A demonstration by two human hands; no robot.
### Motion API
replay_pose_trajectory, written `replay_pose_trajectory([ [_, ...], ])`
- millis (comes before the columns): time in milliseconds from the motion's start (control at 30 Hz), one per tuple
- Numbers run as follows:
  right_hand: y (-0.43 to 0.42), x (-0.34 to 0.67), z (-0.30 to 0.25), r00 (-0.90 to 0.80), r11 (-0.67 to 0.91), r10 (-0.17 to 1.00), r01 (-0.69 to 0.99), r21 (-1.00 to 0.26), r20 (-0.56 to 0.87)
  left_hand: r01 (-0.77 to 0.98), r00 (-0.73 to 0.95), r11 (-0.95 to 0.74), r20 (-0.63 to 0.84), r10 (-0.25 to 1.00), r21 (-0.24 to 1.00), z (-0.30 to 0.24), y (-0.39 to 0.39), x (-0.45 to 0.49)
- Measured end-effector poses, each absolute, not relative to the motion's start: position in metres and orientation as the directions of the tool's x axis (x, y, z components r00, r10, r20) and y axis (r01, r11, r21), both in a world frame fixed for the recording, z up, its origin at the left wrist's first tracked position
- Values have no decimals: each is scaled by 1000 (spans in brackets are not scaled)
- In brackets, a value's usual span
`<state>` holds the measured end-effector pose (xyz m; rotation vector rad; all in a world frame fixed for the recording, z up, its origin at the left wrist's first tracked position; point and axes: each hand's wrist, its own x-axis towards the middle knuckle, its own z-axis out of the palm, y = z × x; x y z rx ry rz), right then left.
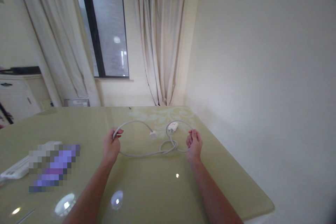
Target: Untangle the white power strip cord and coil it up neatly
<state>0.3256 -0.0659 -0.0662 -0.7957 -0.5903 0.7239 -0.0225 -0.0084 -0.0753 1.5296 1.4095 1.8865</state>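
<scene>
A pale grey extension cord (141, 155) stretches between my two hands above the table. My left hand (112, 147) is closed around the cord on the left, and from there the cord arches over to a white plug (153, 134). On the right, my right hand (194, 144) grips another part of the cord with its fingers curled in. Between the hands, nearer the right one, the cord crosses itself in a small loop. Behind that loop sits a white socket block (173, 126) with dark holes, which is the cord's other end.
The glossy greenish table (152, 196) reflects ceiling lights. A white power strip (15, 169) lies at its left beside a blurred purple item (56, 168). A wall (262, 77) runs along the right edge. Curtains (162, 42) and a window stand behind.
</scene>
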Motion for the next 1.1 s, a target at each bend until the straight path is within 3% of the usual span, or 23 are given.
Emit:
replay_pose_trajectory([
  [133, -68, 322, -65, 594, 477, 778, -349, -806, 204, 245, -400, -397, 466, 789, 884, -87, -1, -23],
  [300, -70, 318, -63, 577, 472, 787, -334, -815, 220, 347, -490, -106, 277, 827, 932, -98, 0, -33],
  [433, -70, 310, -64, 523, 430, 831, -388, -815, 189, 574, -497, -14, 362, 789, 819, -102, -13, -25],
  [533, -70, 300, -66, 408, 358, 902, -530, -769, 139, 768, -226, -203, 554, 801, 608, -101, -32, 9],
  [600, -72, 293, -67, 313, 314, 940, -643, -699, 135, 705, 111, -477, 582, 805, 525, -99, -48, 41],
  [667, -74, 287, -68, 232, 269, 962, -729, -629, 142, 634, 433, -655, 513, 741, 412, -98, -62, 72],
  [733, -77, 284, -67, 174, 225, 974, -773, -593, 143, 655, 566, -699, 426, 706, 287, -96, -72, 94],
  [833, -77, 286, -64, 155, 204, 979, -781, -591, 133, 691, 611, -700, 371, 699, 179, -94, -75, 104],
  [933, -74, 292, -62, 204, 220, 974, -724, -654, 102, 677, 570, -706, 457, 683, 210, -96, -70, 93],
  [1100, -74, 297, -64, 168, 171, 980, -457, -873, 105, 595, 364, -615, 509, 780, 517, -102, -72, 81],
])
